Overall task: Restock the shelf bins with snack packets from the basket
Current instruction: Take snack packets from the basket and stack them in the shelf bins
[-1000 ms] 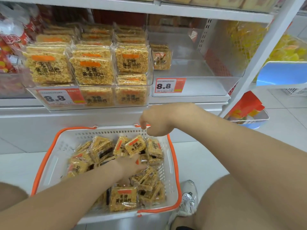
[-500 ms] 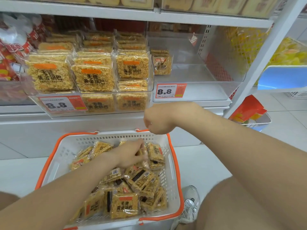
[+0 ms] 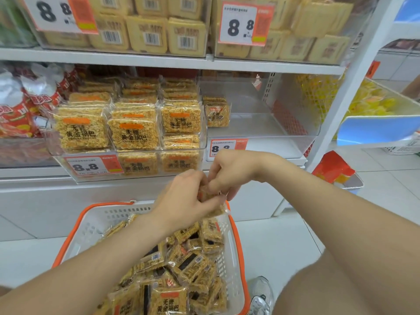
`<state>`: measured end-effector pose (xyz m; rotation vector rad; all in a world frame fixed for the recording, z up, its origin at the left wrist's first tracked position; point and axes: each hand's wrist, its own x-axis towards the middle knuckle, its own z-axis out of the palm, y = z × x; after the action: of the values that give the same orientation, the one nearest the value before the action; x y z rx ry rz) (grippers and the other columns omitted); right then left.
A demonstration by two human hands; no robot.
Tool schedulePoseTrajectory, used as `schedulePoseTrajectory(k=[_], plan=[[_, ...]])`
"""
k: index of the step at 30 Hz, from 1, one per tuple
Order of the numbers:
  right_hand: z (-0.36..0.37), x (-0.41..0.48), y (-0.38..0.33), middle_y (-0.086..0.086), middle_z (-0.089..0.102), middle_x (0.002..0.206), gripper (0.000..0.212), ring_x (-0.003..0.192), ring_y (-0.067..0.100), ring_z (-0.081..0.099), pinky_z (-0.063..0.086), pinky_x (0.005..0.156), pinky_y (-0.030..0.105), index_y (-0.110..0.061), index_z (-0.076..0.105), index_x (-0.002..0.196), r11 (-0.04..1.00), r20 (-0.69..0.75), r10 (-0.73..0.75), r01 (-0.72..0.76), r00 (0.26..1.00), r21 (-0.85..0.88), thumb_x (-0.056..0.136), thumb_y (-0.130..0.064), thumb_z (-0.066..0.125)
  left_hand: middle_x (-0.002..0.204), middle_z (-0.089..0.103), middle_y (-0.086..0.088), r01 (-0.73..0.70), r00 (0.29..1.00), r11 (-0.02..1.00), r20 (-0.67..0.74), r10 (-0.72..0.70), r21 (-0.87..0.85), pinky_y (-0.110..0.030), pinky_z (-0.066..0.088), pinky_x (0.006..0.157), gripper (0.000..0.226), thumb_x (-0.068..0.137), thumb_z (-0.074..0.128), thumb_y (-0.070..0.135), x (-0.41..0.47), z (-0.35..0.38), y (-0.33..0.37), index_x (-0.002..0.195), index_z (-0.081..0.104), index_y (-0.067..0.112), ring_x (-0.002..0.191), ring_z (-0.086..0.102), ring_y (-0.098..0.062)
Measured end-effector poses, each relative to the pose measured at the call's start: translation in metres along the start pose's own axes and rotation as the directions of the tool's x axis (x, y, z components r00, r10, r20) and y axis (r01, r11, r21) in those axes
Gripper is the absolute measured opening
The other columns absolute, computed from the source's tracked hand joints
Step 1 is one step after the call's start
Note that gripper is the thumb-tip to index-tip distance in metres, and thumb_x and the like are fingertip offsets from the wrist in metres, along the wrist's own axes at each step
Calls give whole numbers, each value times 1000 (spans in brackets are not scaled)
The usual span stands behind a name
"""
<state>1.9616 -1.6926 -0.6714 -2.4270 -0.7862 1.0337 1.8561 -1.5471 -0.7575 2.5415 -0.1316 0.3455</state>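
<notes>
The basket at the bottom of the frame was perforated white plastic with a smooth orange rim. Its snack packets had glossy, crinkled clear film over rough, grainy cakes. The shelf bins at centre were clear, shiny plastic. The shelf edge above looked matt white. The price tag looked like matt paper.
</notes>
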Motion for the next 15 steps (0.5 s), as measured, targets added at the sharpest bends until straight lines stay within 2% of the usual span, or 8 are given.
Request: schedulePoseTrajectory(k=[3,5,6,9,13,15], plan=[[-8,-11,-4,19,78,87,27,81,29,79,66,79,45,2,78,96,997,-84,-31,37,996,70,86,-22,70,91,50,17,-155,987,967,-5,159,200,-35,42,75,68,79,53,92,-2,-16,1,104,52,28,86,44,-12],[-15,-20,-4,21,76,86,33,81,32,78,66,77,45,5,76,93,989,-167,-42,65,985,135,82,-26,72,110,52,15,-213,976,934,7,220,286,-36,41,84,89,74,57,93,-4,-26,-3,129,49,24,99,44,-14],[-19,-23,-3,19,75,82,29,81,34,78,66,77,45,3,76,87,985,-193,-46,77,980,157,81,-25,72,117,52,13,-221,973,929,5,230,297,-38,42,88,92,73,62,89,-4,-28,-6,135,47,22,104,45,-16],[-28,-33,0,14,74,77,18,79,32,77,66,78,46,-4,75,78,979,-233,-55,99,971,180,90,-15,66,119,55,9,-209,971,942,-60,232,264,-42,46,93,79,74,73,69,-1,-33,-10,132,50,22,109,52,-18],[-36,-38,1,20,76,89,20,80,27,76,66,77,43,0,78,95,979,-280,-83,130,957,157,92,-13,62,122,59,6,-263,945,934,-129,300,242,-40,44,96,75,76,80,61,7,-40,-6,133,55,19,115,53,-19],[-36,-36,0,12,75,82,18,73,18,70,66,75,38,-6,80,93,978,-318,-136,179,938,110,91,-20,69,125,60,5,-296,928,921,-152,340,255,-39,42,99,74,76,81,58,11,-42,-2,134,57,18,120,53,-21]])
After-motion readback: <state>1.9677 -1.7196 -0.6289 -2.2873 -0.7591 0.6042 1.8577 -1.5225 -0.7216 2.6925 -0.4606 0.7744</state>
